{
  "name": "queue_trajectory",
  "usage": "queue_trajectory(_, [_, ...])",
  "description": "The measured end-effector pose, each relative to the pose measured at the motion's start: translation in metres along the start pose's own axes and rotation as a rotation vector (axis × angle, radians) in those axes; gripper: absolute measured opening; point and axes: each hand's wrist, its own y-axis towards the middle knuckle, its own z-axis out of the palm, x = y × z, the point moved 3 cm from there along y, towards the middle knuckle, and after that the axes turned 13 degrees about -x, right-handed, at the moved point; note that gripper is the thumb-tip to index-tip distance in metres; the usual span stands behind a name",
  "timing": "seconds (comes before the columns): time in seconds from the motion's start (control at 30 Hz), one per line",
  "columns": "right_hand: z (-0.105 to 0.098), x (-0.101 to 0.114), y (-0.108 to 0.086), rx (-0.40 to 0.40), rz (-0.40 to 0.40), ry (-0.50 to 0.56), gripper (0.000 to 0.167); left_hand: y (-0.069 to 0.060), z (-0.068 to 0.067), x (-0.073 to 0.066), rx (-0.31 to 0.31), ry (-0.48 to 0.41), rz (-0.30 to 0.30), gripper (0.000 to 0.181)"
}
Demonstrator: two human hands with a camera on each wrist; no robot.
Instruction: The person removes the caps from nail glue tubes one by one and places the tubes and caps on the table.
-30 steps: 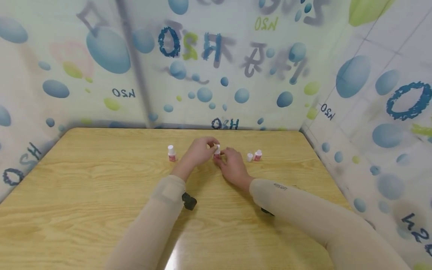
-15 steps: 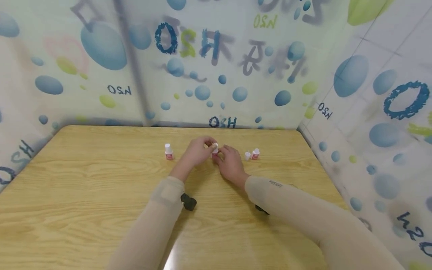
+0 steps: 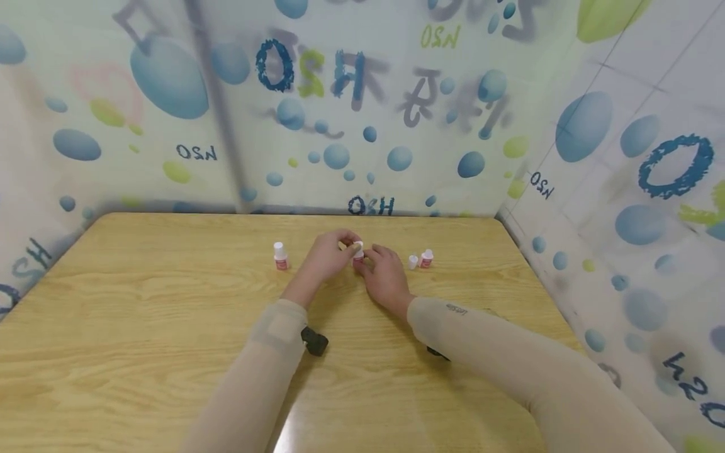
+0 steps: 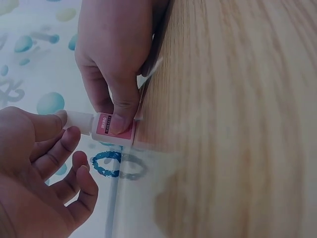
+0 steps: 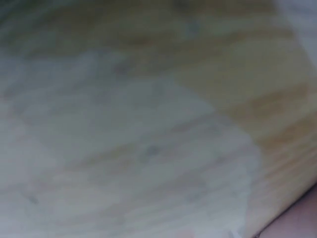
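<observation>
A small white bottle with a red label stands on the table between the two hands. My left hand pinches its white cap between thumb and fingertips, the other fingers loosely bent. Lower down, my right hand grips the bottle's labelled body with thumb and fingers; the left wrist view shows this right hand above the left hand. The right wrist view shows blurred table surface and a bit of skin at the lower right corner.
A capped bottle stands left of the hands. On the right, an uncapped-looking bottle has a small white cap beside it. Behind the wooden table rises a patterned wall.
The head view has shifted slightly, so everything sits a little further left. Both hands keep their hold on the bottle and its cap.
</observation>
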Motion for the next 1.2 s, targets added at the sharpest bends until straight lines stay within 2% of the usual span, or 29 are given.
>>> queue_trajectory(0.23, [-0.0009,0.0018,-0.0011,-0.010,0.013,0.035,0.042,-0.0024,-0.0019,-0.0002,-0.014,0.005,0.002,0.025])
queue_trajectory(0.5, [-0.0058,0.0052,-0.0019,-0.007,-0.018,0.025,0.042,-0.0042,-0.0026,-0.0009,-0.028,-0.017,-0.009,0.024])
queue_trajectory(0.87, [-0.0029,0.0014,-0.0005,0.010,0.028,0.043,0.044,-0.0049,-0.0029,0.0008,-0.028,-0.016,0.004,0.024])
queue_trajectory(1.2, [-0.0075,-0.0042,0.0058,0.103,0.027,0.096,0.047,-0.0057,-0.0046,-0.0012,-0.004,-0.017,0.013,0.025])
